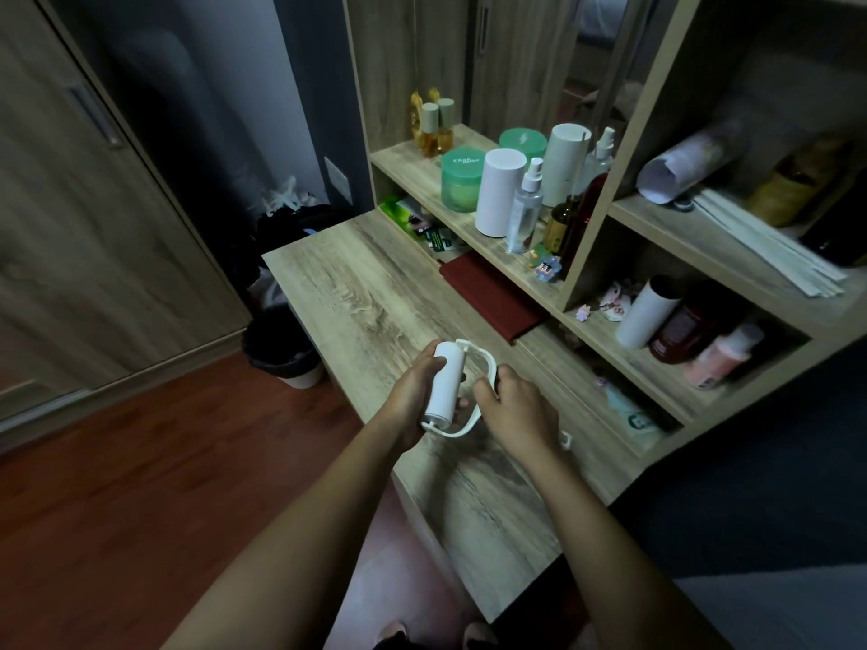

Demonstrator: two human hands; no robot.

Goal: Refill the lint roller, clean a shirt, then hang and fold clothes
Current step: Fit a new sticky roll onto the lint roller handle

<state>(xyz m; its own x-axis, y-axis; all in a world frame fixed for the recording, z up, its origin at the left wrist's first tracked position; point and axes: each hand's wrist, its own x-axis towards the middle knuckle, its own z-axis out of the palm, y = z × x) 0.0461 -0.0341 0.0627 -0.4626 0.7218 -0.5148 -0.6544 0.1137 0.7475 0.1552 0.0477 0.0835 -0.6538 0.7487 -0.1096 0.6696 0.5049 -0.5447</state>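
Above the near part of the wooden desk (pixel 356 293), the left hand (pixel 413 396) wraps its fingers around the white roll (pixel 441 396) of the lint roller (pixel 445 368). The right hand (pixel 516 410) curls round the roller's curved white frame (pixel 486 362) just beside it. Behind them a dark red folded item (pixel 492 297) lies under the shelf (pixel 422 180), where white cylinders (pixel 499 192) and green jars (pixel 462 178) stand, and a lined bin (pixel 281 354) sits on the floor to the left.
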